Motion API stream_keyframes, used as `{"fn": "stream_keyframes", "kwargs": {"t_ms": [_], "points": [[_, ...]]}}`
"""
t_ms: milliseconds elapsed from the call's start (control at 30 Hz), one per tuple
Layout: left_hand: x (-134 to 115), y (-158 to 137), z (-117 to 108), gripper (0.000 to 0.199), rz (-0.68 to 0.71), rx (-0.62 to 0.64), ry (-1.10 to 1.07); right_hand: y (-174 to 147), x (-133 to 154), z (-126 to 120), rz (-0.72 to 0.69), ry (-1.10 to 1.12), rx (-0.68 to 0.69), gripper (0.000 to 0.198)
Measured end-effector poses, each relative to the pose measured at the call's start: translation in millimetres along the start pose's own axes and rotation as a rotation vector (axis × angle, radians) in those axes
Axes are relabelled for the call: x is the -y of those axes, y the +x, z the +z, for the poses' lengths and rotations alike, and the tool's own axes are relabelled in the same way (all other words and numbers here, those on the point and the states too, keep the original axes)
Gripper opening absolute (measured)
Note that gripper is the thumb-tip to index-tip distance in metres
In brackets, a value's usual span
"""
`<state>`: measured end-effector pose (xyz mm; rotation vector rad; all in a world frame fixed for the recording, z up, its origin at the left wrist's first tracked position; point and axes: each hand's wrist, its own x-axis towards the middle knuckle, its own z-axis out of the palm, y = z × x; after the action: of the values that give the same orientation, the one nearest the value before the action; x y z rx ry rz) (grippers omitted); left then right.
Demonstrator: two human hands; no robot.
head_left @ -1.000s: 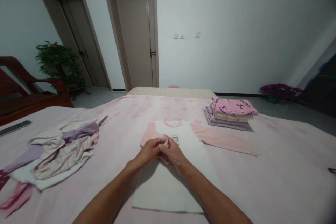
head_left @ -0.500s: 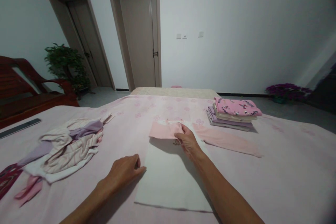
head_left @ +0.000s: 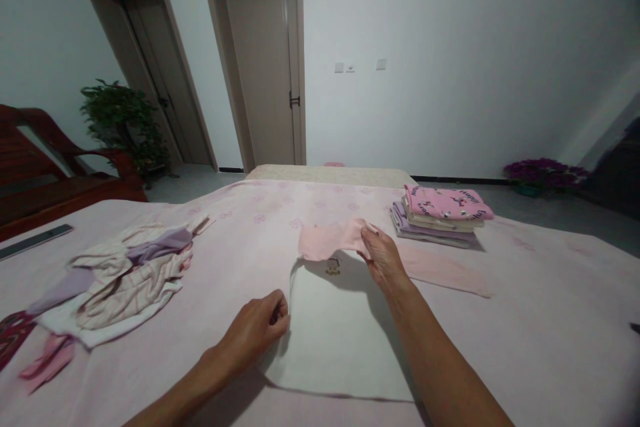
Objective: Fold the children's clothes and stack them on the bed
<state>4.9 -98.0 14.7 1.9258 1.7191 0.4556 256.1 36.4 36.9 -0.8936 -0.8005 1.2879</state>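
Observation:
A white long-sleeved shirt point(head_left: 345, 333) with pink sleeves lies in front of me, a small printed figure on its chest. Its left sleeve is folded across the top, and my right hand point(head_left: 383, 253) pinches the end of that sleeve, lifting it a little. The other pink sleeve point(head_left: 445, 272) stretches out flat to the right, partly behind my right wrist. At the shirt's left edge, my left hand point(head_left: 263, 320) is closed, with the side of the cloth pinched and slightly raised; its fingertips are partly hidden.
A pale pink flowered cloth point(head_left: 525, 333) covers the broad surface. On the left lies a loose heap of clothes point(head_left: 125, 280), with a dark flat device point(head_left: 35, 242) beyond it. A stack of folded clothes point(head_left: 440, 213) stands at the back right.
My right hand has moved right, drawing the folded sleeve with it and uncovering the printed figure. My left hand has closed on the shirt's left edge, which has risen and shifted right.

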Motion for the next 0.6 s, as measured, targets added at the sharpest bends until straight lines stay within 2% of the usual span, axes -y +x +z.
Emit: {"fn": "stream_keyframes", "kwargs": {"t_ms": [133,233,333,400,500,600], "points": [[-30,7,12,0.008,0.078,0.057,-0.087,6,10,-8,-0.03,0.013,-0.025,0.037],[-42,12,27,0.012,0.091,0.124,-0.12,8,14,-12,-0.057,0.017,0.001,0.04],[-39,19,40,0.012,0.09,0.208,-0.207,6,17,-14,-0.077,-0.056,0.019,0.049],[-30,30,44,0.017,0.072,0.228,-0.35,3,19,-13,-0.084,-0.17,0.03,0.052],[-11,57,42,0.025,-0.017,0.103,-0.63,-5,22,-8,-0.09,-0.347,0.132,0.046],[2,91,33,0.03,-0.135,-0.079,-0.891,-17,23,1,-0.087,-0.5,0.322,0.033]]}}
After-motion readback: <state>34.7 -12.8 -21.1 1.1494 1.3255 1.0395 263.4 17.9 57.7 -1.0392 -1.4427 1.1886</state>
